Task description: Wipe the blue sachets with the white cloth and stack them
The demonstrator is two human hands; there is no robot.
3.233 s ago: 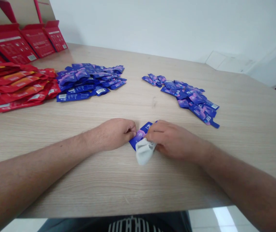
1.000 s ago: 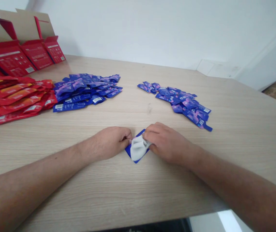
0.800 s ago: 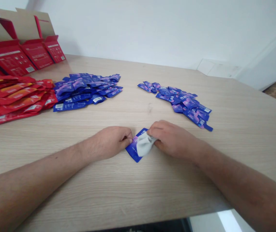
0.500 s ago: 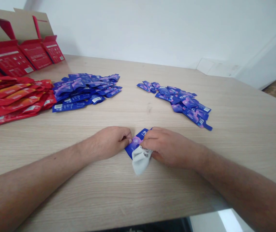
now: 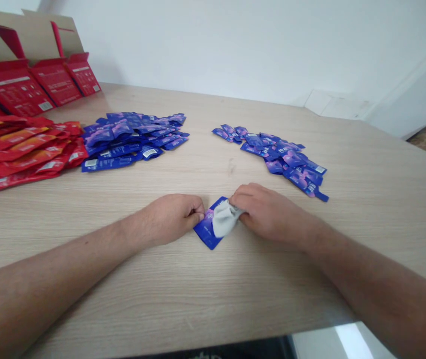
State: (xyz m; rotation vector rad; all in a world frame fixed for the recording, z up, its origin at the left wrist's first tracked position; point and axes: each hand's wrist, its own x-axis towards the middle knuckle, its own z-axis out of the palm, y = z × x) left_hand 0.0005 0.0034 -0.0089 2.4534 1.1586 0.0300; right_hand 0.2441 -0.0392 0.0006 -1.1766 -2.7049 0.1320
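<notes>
A blue and purple sachet (image 5: 208, 235) lies flat on the table in front of me. My left hand (image 5: 179, 217) pinches its left edge between thumb and curled fingers. In my right hand (image 5: 259, 209) is a bunched whitish cloth (image 5: 224, 219), which rests over the sachet's right part and hides some of its print. The fingers of the right hand are closed around the cloth's upper end, at the sachet's upper right edge.
Beyond my hands lie a pile of blue sachets (image 5: 134, 137) on the left and a smaller group of blue sachets (image 5: 285, 157) on the right. Red packets (image 5: 22, 149) are heaped at far left, before open red boxes (image 5: 54, 82). A white wall (image 5: 216, 50) closes off the table's back.
My right hand has moved the cloth up across the sachet, uncovering the sachet's lower corner. The left hand stays at the left edge.
</notes>
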